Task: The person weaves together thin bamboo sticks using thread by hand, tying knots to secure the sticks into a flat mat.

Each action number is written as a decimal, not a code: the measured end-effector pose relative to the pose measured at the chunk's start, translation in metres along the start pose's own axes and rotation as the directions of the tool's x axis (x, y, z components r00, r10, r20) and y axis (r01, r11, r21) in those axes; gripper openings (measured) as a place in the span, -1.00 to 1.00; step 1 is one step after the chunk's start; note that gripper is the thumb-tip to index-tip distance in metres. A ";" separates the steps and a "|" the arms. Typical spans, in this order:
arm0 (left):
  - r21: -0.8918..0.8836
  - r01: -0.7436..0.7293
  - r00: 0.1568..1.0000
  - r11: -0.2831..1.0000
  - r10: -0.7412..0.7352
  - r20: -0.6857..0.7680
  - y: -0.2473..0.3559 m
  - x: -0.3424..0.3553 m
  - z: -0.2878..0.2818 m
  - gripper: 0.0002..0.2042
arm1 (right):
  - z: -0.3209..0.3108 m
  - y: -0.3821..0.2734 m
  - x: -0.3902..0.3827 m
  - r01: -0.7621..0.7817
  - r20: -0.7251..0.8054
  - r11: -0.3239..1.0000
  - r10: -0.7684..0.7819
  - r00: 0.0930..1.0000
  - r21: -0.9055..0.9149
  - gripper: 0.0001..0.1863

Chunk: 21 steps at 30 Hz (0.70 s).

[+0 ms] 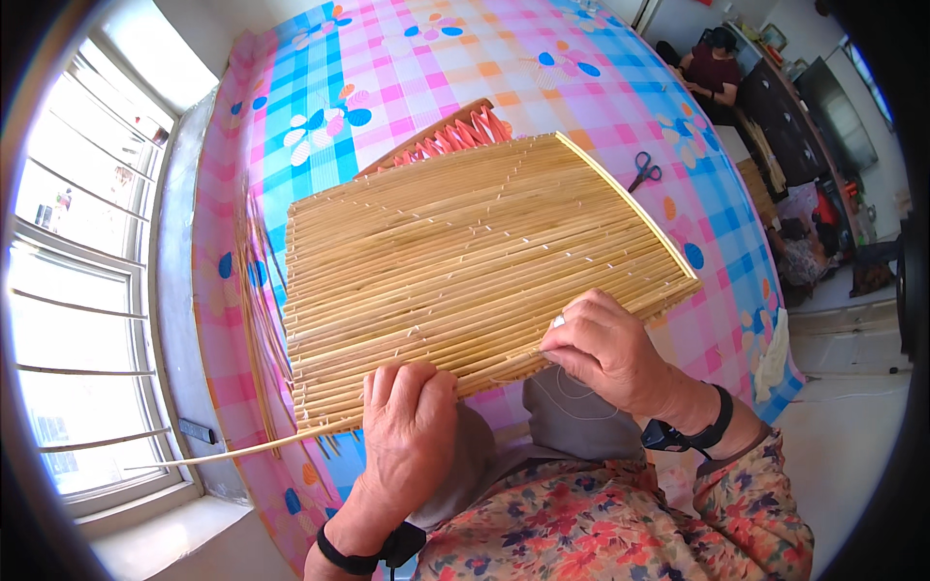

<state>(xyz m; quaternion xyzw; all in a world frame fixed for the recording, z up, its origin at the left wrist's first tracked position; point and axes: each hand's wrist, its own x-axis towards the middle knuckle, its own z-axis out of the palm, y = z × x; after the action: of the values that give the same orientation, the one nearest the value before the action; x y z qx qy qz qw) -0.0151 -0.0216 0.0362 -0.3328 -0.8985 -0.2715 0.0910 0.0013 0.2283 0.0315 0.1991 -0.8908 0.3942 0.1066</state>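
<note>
A tan mat (465, 242) of thin straw-like stalks, bound side by side with white stitches, lies tilted over my lap and the table edge. My left hand (412, 426) is closed on its near edge, fingers curled over the top. One long pale stalk (223, 453) sticks out leftward past that edge. Farther right, my right hand (615, 353) is closed in a pinch at the same edge. A thin white thread (587, 395) loops below its fingertips; whether a needle is there cannot be made out. A small white spot, perhaps a ring, shows on one finger.
Loose stalks (257, 320) lie left of the mat on the checked tablecloth (417, 77). Behind the mat is a red, pleated-looking thing (460, 136) with a brown edge. Dark scissors (644, 171) lie right. A barred window (82, 271) stands left; another person (715, 73) sits far right.
</note>
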 end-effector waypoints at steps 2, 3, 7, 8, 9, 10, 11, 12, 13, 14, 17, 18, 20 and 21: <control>-0.042 0.042 0.999 0.998 -0.041 0.029 0.004 0.004 -0.005 -0.80 | 0.002 0.004 0.001 -0.032 0.029 0.998 0.031 0.999 0.048 -0.81; -0.040 0.055 0.998 0.998 -0.053 0.034 0.006 0.004 -0.005 -0.80 | 0.002 0.006 0.002 -0.056 0.050 0.994 0.052 0.997 0.090 -0.82; -0.041 0.095 0.993 0.995 -0.091 0.079 0.009 0.005 -0.009 -0.79 | 0.003 0.006 0.010 -0.083 0.096 0.986 0.070 0.993 0.141 -0.81; -0.043 0.107 0.991 0.993 -0.102 0.089 0.010 0.007 -0.010 -0.79 | 0.003 0.006 0.012 -0.055 0.123 0.989 0.038 0.992 0.135 -0.81; -0.050 0.110 0.989 0.993 -0.104 0.103 0.010 0.008 -0.011 -0.79 | 0.003 0.007 0.014 -0.025 0.151 0.991 0.006 0.989 0.130 -0.80; -0.057 0.113 0.988 0.992 -0.106 0.115 0.010 0.009 -0.013 -0.78 | 0.003 0.006 0.016 -0.034 0.161 0.990 0.011 0.987 0.138 -0.80; -0.059 0.126 0.985 0.990 -0.118 0.123 0.010 0.010 -0.014 -0.78 | 0.003 0.006 0.017 -0.031 0.176 0.988 0.004 0.984 0.152 -0.80; -0.068 0.122 0.984 0.990 -0.112 0.137 0.009 0.011 -0.016 -0.78 | 0.004 0.005 0.018 -0.027 0.190 0.986 -0.005 0.982 0.165 -0.80; -0.077 0.120 0.983 0.990 -0.107 0.149 0.009 0.011 -0.017 -0.77 | 0.004 0.006 0.019 -0.032 0.201 0.984 -0.003 0.980 0.172 -0.80; -0.078 0.132 0.981 0.988 -0.119 0.153 0.009 0.011 -0.018 -0.77 | 0.004 0.007 0.021 -0.003 0.208 0.984 -0.035 0.978 0.178 -0.80; -0.069 0.133 0.977 0.989 -0.119 0.178 0.008 0.014 -0.018 -0.76 | 0.004 0.010 0.022 0.036 0.222 0.980 -0.079 0.972 0.194 -0.79; -0.084 0.138 0.978 0.987 -0.122 0.169 0.007 0.014 -0.017 -0.76 | 0.004 0.010 0.022 0.045 0.221 0.979 -0.089 0.971 0.198 -0.78; -0.098 0.146 0.979 0.984 -0.130 0.160 0.008 0.014 -0.016 -0.77 | 0.006 0.012 0.023 0.039 0.223 0.972 -0.091 0.971 0.231 -0.78; -0.097 0.173 0.972 0.980 -0.154 0.176 0.009 0.015 -0.017 -0.77 | 0.007 0.013 0.023 0.032 0.219 0.965 -0.090 0.972 0.259 -0.77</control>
<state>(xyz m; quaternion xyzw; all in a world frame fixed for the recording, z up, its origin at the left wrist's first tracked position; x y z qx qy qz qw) -0.0208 -0.0174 0.0593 -0.2839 -0.9107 -0.2990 -0.0264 -0.0248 0.2251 0.0265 0.2826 -0.8329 0.4757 -0.0107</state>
